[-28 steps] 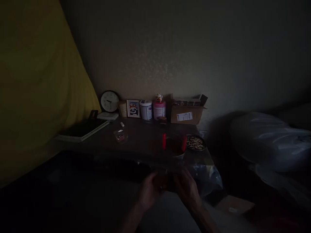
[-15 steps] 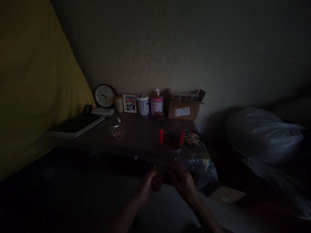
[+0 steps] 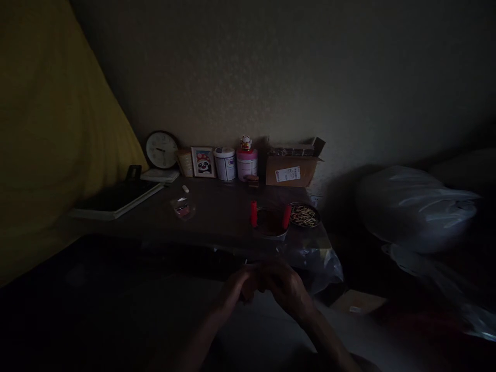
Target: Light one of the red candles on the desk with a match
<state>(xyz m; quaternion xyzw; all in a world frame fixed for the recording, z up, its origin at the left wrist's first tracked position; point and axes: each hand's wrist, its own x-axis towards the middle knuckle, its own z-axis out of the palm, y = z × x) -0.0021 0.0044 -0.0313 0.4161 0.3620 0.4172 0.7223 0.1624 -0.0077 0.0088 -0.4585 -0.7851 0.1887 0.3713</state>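
Two hands meet near the table [image 3: 217, 227] edge: left hand [image 3: 239, 285] and right hand [image 3: 285, 287] curl together; grip contents untellable. Darkness risks fumbling; bowl [image 3: 273, 223] close beyond.

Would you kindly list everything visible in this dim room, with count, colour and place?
Clock: one, dark-rimmed, against the wall, desk's back left.
Framed picture: one, panda print, right of the clock.
Canisters: two, white and pink, back centre.
Cardboard box: one, brown, back right.
Notebook: one, dark, left side of the desk.
Bowl: one, red handles, front right.
Dish of sticks: one, beside the bowl.
Plastic bag: one, pale, far right.
Left hand, right hand: together below the desk edge; grasp unclear.
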